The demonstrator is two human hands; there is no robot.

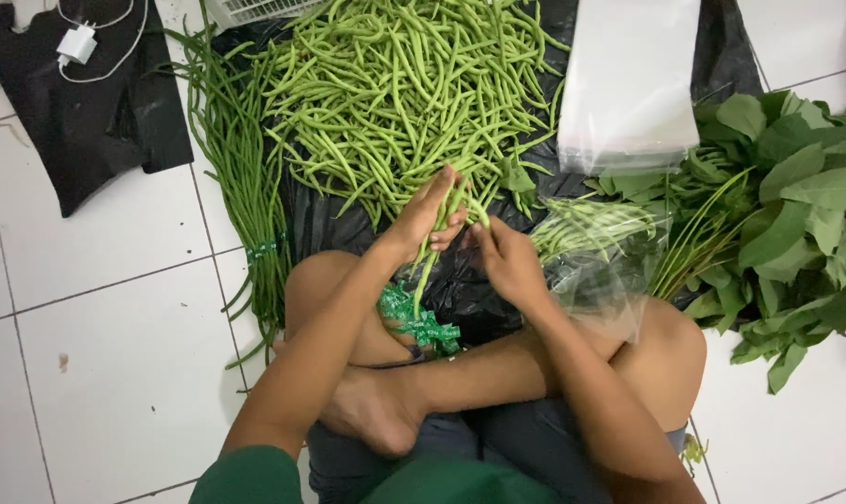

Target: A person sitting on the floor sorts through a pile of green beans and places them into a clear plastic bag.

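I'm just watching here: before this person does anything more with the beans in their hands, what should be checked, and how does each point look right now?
1. Left hand grips the small bunch of green beans: ok, fingers wrap it.
2. Right hand helps at the bunch: ok, touching its top.
3. Bean ends even: cannot tell, fingers hide them.
4. Supply near: ok, the loose bean pile lies just ahead on the black sheet.
5. Clear plastic bag with beans within reach: ok, beside the right hand.
6. Green ties at hand: ok, lying by the leg.
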